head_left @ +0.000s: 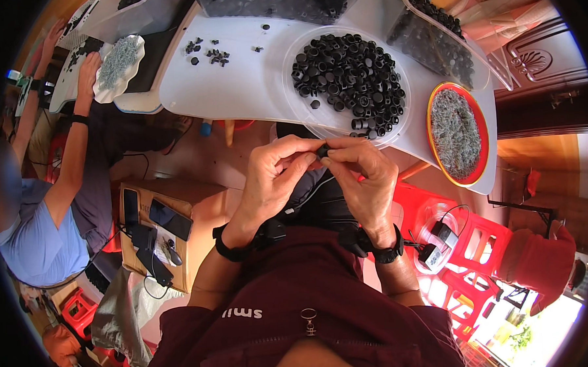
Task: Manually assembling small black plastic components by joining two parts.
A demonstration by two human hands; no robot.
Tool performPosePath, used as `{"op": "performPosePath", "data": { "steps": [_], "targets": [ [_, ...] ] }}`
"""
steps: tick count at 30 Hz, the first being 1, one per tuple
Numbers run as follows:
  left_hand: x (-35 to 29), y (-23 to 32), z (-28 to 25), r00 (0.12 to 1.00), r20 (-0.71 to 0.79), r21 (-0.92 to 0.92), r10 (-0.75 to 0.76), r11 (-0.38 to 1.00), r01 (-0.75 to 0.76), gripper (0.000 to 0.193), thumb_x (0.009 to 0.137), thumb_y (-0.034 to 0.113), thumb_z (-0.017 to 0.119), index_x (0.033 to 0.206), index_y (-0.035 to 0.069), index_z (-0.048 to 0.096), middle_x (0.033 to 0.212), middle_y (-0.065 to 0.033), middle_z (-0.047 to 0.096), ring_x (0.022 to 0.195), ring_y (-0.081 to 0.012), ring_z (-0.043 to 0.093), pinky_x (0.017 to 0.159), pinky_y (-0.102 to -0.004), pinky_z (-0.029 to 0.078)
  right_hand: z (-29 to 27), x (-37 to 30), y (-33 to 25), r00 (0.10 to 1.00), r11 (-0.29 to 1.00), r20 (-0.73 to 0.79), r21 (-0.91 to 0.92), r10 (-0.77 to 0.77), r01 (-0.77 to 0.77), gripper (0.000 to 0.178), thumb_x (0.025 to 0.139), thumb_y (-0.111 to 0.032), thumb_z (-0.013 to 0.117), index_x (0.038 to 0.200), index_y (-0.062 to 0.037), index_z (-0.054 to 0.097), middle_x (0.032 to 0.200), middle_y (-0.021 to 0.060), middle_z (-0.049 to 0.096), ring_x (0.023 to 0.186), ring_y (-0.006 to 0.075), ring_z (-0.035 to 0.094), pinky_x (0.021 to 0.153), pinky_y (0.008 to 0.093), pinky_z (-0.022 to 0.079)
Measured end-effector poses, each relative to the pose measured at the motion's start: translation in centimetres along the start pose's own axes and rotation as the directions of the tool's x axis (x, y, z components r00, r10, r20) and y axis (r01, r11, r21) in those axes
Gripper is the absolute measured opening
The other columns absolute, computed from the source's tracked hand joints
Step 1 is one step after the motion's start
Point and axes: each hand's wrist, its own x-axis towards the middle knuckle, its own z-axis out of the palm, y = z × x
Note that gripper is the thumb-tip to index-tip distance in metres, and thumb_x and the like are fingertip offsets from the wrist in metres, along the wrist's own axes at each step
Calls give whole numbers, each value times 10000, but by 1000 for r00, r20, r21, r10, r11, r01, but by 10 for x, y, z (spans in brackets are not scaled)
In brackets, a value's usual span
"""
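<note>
Between my two hands, just off the table's front edge, is a small black plastic part (323, 150). My left hand (273, 178) pinches it from the left with thumb and forefinger. From the other side my right hand (366, 180) closes thumb and fingertips on the same part. The fingers hide much of it, so its exact shape cannot be made out. Right beyond my hands, a round clear tray (293, 108) holds a heap of black plastic caps (348, 73). To its right stands a red and yellow rimmed bowl (483, 136) full of small metal springs (458, 134).
Loose black pieces (217, 57) lie on the white table (250, 87). Clear bins (432, 43) of black parts line the back. At left a co-worker's hand (89, 71) touches a white dish (133, 72). A cardboard box (201, 243) with phones and red stools (474, 248) flank me.
</note>
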Motion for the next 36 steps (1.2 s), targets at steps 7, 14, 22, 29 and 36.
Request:
{"op": "performPosePath", "data": {
  "steps": [7, 14, 22, 29, 36],
  "targets": [
    [-1, 0, 3, 999, 14, 35, 34, 999, -35, 217, 870, -80, 482, 1057, -79, 592, 911, -92, 595, 817, -111, 585, 737, -221, 489, -2, 3, 11, 984, 937, 41, 299, 174, -178, 186, 706, 76, 691, 865, 13, 618, 893, 77, 611, 777, 152, 653, 688, 252, 557],
    [-2, -3, 9, 1000, -14, 143, 23, 989, -21, 237, 854, -94, 493, 1068, -60, 589, 872, -81, 584, 769, -98, 556, 704, -225, 468, 0, 3, 14, 990, 969, 12, 201, 140, -140, 217, 689, 62, 711, 877, 9, 616, 891, 74, 599, 765, 151, 653, 677, 250, 556],
    [-1, -9, 18, 997, -60, 176, 47, 984, -36, 212, 865, -82, 477, 1051, -53, 573, 842, -96, 610, 746, -111, 586, 678, -228, 482, 0, 4, 19, 992, 976, 7, 176, 126, -126, 193, 705, 79, 681, 872, 15, 607, 894, 79, 588, 765, 161, 654, 671, 262, 552],
    [-2, -7, 19, 994, -109, 99, 17, 995, -6, 209, 907, -42, 434, 1068, -50, 567, 901, -98, 621, 792, -120, 598, 719, -245, 493, 5, 7, 15, 994, 973, -12, 207, 111, -106, 194, 694, 85, 681, 861, 20, 606, 886, 81, 586, 724, 151, 643, 651, 257, 542],
    [-3, -10, 19, 991, -137, 129, -6, 991, 24, 219, 907, -45, 425, 1078, -51, 562, 914, -107, 617, 800, -132, 606, 726, -249, 496, 9, 7, 19, 989, 974, -22, 180, 146, -139, 206, 668, 64, 705, 845, 7, 615, 851, 73, 594, 686, 134, 619, 628, 242, 519]
  ]
}}
